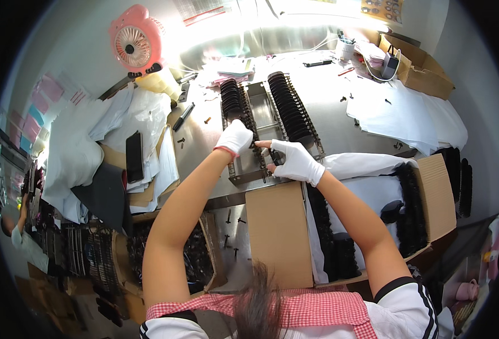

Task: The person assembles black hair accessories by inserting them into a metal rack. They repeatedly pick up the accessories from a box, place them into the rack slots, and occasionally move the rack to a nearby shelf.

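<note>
A metal rack (pixel 253 178) lies on the steel bench in front of me, with a left row of black flat rounded pieces (pixel 232 97) and a right row of similar pieces (pixel 289 107). My left hand (pixel 236 139), in a white glove, is closed over the near part of the left row; what its fingers hold is hidden. Just right of it is my right hand (pixel 296 161), gloved with bare thumb and forefinger. Those two fingers curve around a small dark part at the rack's near end, too small to name.
An open carton (pixel 279 234) of black pieces and white sheets stands below my right arm; another box (pixel 213 248) is below my left. A phone (pixel 134 157) lies on papers at left, near a pink fan (pixel 132 45). White sheets (pixel 407 116) and loose screws lie right.
</note>
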`<state>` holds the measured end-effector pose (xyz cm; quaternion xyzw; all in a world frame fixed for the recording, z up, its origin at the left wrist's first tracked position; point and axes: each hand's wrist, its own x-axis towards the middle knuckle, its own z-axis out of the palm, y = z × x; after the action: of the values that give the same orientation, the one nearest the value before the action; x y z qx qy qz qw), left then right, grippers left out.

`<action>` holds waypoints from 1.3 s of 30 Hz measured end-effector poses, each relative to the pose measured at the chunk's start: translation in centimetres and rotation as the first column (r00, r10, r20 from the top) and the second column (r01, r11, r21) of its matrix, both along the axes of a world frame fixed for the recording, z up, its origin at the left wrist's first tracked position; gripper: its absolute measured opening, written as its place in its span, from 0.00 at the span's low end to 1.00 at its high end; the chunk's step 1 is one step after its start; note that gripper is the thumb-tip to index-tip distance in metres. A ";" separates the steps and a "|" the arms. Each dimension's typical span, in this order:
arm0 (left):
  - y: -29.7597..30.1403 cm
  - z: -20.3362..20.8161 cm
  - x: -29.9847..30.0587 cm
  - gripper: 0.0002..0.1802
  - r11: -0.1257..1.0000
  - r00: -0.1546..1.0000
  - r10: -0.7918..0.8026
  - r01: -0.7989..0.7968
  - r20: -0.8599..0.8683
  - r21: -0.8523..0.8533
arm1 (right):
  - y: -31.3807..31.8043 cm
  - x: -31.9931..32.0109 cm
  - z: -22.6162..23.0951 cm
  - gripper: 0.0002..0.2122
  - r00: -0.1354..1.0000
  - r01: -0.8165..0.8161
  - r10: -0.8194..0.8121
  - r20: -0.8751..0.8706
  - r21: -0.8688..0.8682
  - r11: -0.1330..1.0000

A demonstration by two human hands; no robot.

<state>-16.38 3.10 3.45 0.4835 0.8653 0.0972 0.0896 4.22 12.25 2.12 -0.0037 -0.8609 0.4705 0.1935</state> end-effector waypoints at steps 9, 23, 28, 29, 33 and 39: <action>-2.1 3.0 3.6 0.11 0.984 0.933 0.109 -0.150 -0.344 -0.097 | -1.8 0.1 0.2 0.25 0.970 0.206 -0.209 -0.126 -0.030 0.978; -7.8 5.2 7.4 0.20 0.977 0.980 0.028 -0.069 0.199 0.202 | -6.4 -2.0 2.4 0.46 0.945 0.277 -0.250 -0.211 0.107 0.955; -9.3 6.1 6.3 0.26 0.993 0.686 -0.107 0.031 0.719 0.117 | -5.9 -1.6 2.7 0.35 0.959 0.188 -0.161 -0.234 0.098 0.977; -9.4 5.9 5.1 0.25 0.993 0.686 -0.104 0.029 0.720 0.117 | -5.3 -1.5 2.6 0.33 0.951 0.187 -0.151 -0.271 0.113 0.976; -6.9 3.2 -2.0 0.23 0.924 0.927 -0.179 0.044 0.329 0.379 | -3.2 -1.0 2.0 0.31 0.956 0.218 -0.218 -0.198 -0.024 0.976; -2.0 -0.6 -9.6 0.35 0.968 0.992 0.023 0.008 -0.122 0.249 | -1.3 -1.6 0.5 0.25 0.999 0.009 -0.014 0.042 0.120 0.993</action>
<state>-26.00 1.08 2.83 0.4927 0.8519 0.1754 -0.0259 2.62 10.95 2.61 -0.0072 -0.8916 0.4165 0.1778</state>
